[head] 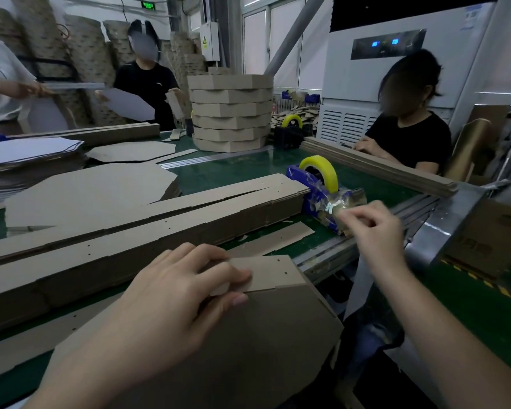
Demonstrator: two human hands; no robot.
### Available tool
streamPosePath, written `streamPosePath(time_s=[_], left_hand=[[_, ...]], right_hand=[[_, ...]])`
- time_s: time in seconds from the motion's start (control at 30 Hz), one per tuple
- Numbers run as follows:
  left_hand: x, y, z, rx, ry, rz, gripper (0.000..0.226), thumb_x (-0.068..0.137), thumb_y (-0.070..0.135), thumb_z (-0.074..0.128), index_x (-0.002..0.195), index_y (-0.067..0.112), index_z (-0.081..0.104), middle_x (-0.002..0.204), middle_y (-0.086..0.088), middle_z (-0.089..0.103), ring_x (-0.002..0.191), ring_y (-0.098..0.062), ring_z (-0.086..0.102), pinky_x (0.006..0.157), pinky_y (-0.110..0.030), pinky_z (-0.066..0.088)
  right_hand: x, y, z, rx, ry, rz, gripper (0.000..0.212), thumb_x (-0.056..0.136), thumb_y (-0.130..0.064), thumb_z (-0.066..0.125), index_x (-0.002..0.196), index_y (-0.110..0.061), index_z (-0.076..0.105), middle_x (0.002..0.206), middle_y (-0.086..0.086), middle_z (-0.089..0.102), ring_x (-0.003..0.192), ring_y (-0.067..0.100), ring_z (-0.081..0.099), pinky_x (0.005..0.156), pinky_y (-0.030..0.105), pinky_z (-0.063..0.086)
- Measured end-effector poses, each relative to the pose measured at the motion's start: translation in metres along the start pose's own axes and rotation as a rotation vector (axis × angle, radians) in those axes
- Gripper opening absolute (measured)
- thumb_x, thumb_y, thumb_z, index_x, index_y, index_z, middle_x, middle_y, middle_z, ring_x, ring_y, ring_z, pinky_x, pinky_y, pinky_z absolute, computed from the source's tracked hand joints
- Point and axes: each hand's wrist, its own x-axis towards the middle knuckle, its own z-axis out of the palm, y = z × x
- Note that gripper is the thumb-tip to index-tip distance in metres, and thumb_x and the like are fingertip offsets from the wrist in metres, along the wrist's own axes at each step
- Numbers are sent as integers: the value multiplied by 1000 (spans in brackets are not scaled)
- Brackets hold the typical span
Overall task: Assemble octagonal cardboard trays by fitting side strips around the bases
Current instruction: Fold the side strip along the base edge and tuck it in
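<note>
Head view: my left hand (171, 293) lies on the base (248, 349), which sits flat at the near edge of the belt (233, 169) and overhangs it toward me. The fingers are curled over the end of a strip (266, 274), and the thumb presses beside it where strip meets base edge. The strip is folded up along the far side of the base, with small holes showing on its face. My right hand (372, 228) is out at the front of the dispenser (316, 190), fingers curled, tips pinched on the clear tape (332, 206). That hand is blurred, so I cannot tell finer grip detail. A yellow roll (322, 169) sits upright in the dispenser. Two long strip stacks (130, 231) run across the belt just beyond the left hand, between me and a pile of flat bases (86, 190). A loose strip (278, 237) lies between the stacks and the held strip. Further back stands a column of finished trays (230, 113), with a second dispenser (291, 131) to its right. White sheets (27, 154) are stacked at far left. A person in black (410, 134) sits at right behind more strips. Another (145, 84) stands across the belt holding a white sheet.
</note>
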Motion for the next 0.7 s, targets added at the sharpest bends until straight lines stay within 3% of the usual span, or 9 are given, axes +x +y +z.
streamPosePath(time_s=[0.07, 0.13, 0.2, 0.33, 0.5, 0.6, 0.7], left_hand=[[0, 1, -1, -13, -10, 1, 32, 91, 50, 40, 103, 36, 67, 105, 11, 61, 88, -15, 61, 65, -33, 52], [-1, 2, -2, -25, -27, 6, 32, 92, 48, 40, 105, 35, 67, 107, 11, 61, 90, -14, 60, 67, -34, 52], [-3, 2, -4, -46, -41, 21, 31, 92, 45, 41, 107, 35, 65, 109, 11, 60, 91, -14, 59, 68, -35, 52], [-9, 1, -5, -1, -48, 26, 31, 93, 42, 41, 110, 33, 65, 112, 7, 60, 92, -15, 58, 70, -34, 51], [-6, -1, -3, 9, -48, 21, 34, 93, 42, 40, 109, 29, 66, 113, 5, 61, 95, -19, 60, 71, -37, 51], [-7, -1, -3, 13, -56, 14, 34, 93, 43, 40, 108, 28, 67, 114, 5, 61, 95, -19, 59, 70, -37, 52], [-8, -3, -2, 18, -49, 23, 35, 93, 42, 40, 110, 26, 67, 115, 4, 60, 95, -20, 59, 71, -38, 52]], right_hand=[[-39, -39, 15, 149, -121, -45, 7, 83, -19, 72, 76, -21, 71, 77, -1, 64, 72, 4, 56, 69, 13, 45], [-78, -69, 23, 329, -175, -47, 4, 82, -22, 74, 79, -20, 76, 74, -1, 70, 72, 7, 62, 65, 13, 48], [-111, -90, 25, 445, -137, -59, 9, 79, -30, 72, 78, -24, 78, 69, -3, 72, 63, 5, 63, 56, 11, 46], [-146, -105, 21, 413, 50, -115, 13, 79, -43, 64, 79, -36, 75, 56, 1, 63, 47, 11, 54, 44, 12, 39], [-161, -102, 46, 725, -123, 344, 21, 61, -38, 87, 70, -20, 79, 39, -8, 48, 37, 0, 41, 42, 7, 29], [-162, -104, 57, 778, -97, 512, 35, 51, -45, 74, 63, -12, 76, 36, -6, 33, 34, 3, 25, 37, 14, 20], [-165, -105, 61, 772, -54, 581, 36, 52, -47, 72, 60, -12, 75, 35, -2, 32, 33, 5, 25, 35, 14, 20]])
